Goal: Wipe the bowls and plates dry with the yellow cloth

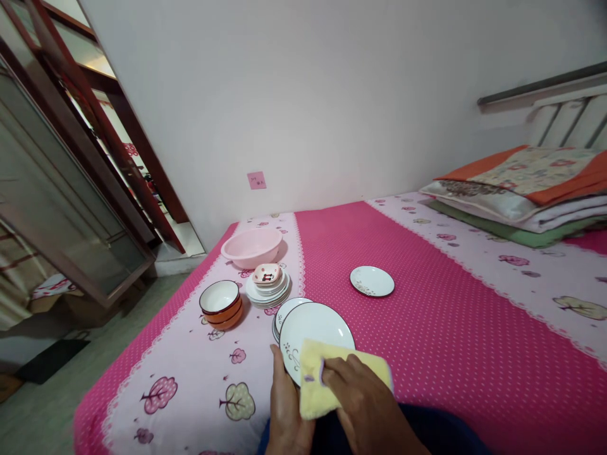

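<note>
My left hand (283, 404) grips the near left rim of a white plate with a dark rim (315, 328), held over the bed. My right hand (363, 398) presses a yellow cloth (315, 379) against the plate's near side, fingers closed on the cloth. Just behind the held plate lies a stack of similar plates (283, 311).
On the pink bed cover (427, 303) sit stacked orange bowls (220, 304), a stack of small plates with a small pink dish on top (268, 284), a pink basin (251, 246) and a lone small plate (372, 280). Folded bedding (526, 196) lies at the right. A doorway opens at the left.
</note>
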Tool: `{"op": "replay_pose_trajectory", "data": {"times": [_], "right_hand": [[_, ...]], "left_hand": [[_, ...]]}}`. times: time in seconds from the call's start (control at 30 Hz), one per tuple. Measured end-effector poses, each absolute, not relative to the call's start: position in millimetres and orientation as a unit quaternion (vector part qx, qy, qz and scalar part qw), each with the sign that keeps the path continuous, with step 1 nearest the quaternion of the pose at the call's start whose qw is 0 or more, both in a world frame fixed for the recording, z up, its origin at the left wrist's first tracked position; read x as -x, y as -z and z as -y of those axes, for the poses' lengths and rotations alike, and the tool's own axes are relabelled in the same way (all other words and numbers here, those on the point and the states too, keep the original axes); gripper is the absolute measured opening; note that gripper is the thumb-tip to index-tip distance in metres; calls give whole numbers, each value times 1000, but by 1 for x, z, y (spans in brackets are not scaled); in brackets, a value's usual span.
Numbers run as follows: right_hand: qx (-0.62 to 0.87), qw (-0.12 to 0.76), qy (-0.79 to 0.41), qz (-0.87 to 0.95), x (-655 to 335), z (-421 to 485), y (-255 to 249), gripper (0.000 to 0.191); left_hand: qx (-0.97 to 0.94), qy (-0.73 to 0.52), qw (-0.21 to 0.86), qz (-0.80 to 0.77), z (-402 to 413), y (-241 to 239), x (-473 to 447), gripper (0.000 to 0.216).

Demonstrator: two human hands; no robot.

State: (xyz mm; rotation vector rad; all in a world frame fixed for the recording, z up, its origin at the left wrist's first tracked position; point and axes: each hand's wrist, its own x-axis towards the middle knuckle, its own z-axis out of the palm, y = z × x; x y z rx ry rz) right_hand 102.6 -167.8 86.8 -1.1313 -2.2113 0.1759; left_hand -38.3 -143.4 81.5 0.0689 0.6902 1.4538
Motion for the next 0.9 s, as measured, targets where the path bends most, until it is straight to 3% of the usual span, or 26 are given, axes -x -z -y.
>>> {"op": "replay_pose_trajectory", "data": {"times": [0.13, 0.37, 0.63, 0.8, 0.9], "right_hand": [[411, 334, -94, 843, -83, 168, -94, 28], [463, 376, -2, 803, -80, 139, -97, 35], [518, 395, 83, 754, -128, 117, -88, 39], [544, 472, 26, 693, -155, 117, -88, 26], [566, 514, -31, 643, -158, 123, -99, 28]], "left_hand": [[-14, -615, 743, -265, 153, -77, 40, 56], [-90, -629, 756, -161, 160, -55, 30, 47], [-119, -598, 779, -146, 155, -50, 38, 64], [-94, -610, 768, -173, 150, -42, 45, 60], [-92, -608, 770, -169, 150, -41, 46, 60]]}}
